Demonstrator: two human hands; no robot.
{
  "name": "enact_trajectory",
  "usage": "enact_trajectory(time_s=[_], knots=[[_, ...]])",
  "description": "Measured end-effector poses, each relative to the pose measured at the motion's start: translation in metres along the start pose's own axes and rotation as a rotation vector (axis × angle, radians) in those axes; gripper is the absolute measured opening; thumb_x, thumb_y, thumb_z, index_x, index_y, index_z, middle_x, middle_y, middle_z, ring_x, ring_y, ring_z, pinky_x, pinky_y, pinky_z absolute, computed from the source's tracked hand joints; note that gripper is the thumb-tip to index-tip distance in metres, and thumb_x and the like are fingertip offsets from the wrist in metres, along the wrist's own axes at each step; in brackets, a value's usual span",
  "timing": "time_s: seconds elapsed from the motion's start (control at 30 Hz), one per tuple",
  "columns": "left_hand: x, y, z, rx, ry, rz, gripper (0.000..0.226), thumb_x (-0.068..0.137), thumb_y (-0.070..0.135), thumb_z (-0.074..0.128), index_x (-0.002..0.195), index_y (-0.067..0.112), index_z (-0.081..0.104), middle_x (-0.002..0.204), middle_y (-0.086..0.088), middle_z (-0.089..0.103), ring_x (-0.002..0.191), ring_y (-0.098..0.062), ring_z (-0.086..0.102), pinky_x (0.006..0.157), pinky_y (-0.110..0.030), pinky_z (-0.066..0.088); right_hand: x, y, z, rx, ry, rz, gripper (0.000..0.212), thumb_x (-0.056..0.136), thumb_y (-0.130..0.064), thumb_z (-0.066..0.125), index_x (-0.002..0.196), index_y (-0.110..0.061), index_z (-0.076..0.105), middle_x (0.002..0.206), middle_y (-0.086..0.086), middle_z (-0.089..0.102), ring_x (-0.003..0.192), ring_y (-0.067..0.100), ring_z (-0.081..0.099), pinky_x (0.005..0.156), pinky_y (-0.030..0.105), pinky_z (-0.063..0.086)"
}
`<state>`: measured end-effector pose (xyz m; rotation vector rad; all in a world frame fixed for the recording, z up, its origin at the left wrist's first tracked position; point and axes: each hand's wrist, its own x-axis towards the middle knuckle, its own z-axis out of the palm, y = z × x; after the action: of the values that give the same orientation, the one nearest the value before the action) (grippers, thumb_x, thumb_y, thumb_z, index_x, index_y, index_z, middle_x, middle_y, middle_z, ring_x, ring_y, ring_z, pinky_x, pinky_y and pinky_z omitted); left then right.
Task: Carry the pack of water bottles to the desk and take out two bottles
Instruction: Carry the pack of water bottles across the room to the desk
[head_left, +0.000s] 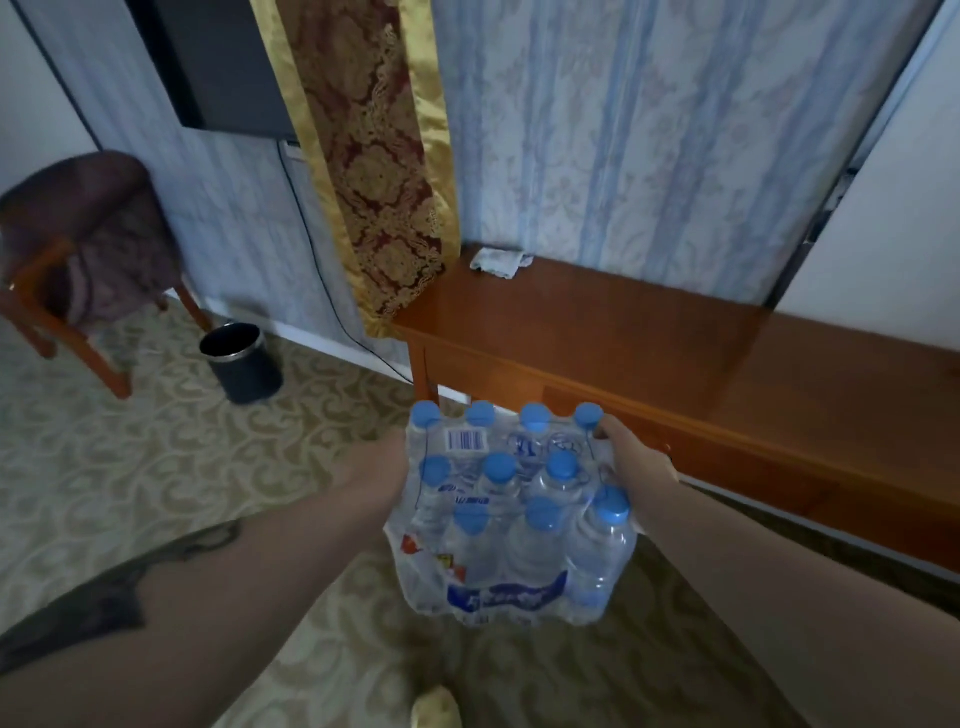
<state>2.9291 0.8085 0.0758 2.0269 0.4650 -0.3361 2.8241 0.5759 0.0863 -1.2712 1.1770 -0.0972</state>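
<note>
A shrink-wrapped pack of water bottles (511, 514) with blue caps hangs in the air in front of me, above the carpet. My left hand (387, 467) grips its left side, mostly hidden behind the plastic. My right hand (636, 465) holds its right side, fingers curled over the far corner. The wooden desk (649, 332) stands just beyond and to the right of the pack, against the curtained wall. The pack is apart from the desk and lower than its top.
A crumpled white cloth (496, 260) lies on the desk's far left corner. A black waste bin (241, 361) stands on the carpet to the left of the desk, with a wooden armchair (78, 270) further left. A cable runs down the wall.
</note>
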Motion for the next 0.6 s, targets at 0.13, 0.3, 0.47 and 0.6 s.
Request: enact_trajectory(time_s=[0.13,0.3,0.47,0.6], knots=[[0.066,0.074,0.004,0.051,-0.013,0.079,0.053,0.093,0.044,0.043,0.124,0.004,0.059,0.128,-0.016,0.058,0.115,-0.034,0.055,0.096,-0.04,0.043,0.025,-0.067,0.041,0.061,0.039,-0.039,0.038,0.072,-0.045,0.07,0.085,-0.012,0.059,0.097,0.01,0.068,0.093,0.026,0.068,0.091,0.043,0.055],[0.131,0.158,0.019,0.188,0.033,0.157,0.051,0.09,0.046,0.038,0.106,0.005,0.064,0.116,-0.019,0.063,0.105,-0.034,0.058,0.083,-0.036,0.046,0.062,-0.137,0.072,0.104,0.095,-0.061,0.052,0.056,-0.049,0.072,0.088,-0.009,0.06,0.095,0.01,0.072,0.083,0.026,0.071,0.084,0.043,0.058],[0.19,0.219,0.049,0.055,-0.068,0.2,0.049,0.087,0.038,0.047,0.109,-0.003,0.063,0.12,-0.024,0.064,0.111,-0.04,0.06,0.093,-0.042,0.051,0.119,-0.2,0.095,0.115,0.088,-0.087,0.056,0.052,-0.046,0.071,0.092,-0.008,0.064,0.094,0.011,0.073,0.08,0.027,0.072,0.082,0.044,0.059],[0.225,0.264,0.08,0.179,-0.013,0.195,0.059,0.092,0.042,0.033,0.105,-0.002,0.07,0.11,-0.022,0.069,0.105,-0.035,0.063,0.098,-0.045,0.047,0.167,-0.246,0.109,0.11,0.086,-0.097,0.055,0.052,-0.047,0.071,0.09,-0.008,0.062,0.094,0.011,0.072,0.079,0.027,0.071,0.075,0.038,0.059]])
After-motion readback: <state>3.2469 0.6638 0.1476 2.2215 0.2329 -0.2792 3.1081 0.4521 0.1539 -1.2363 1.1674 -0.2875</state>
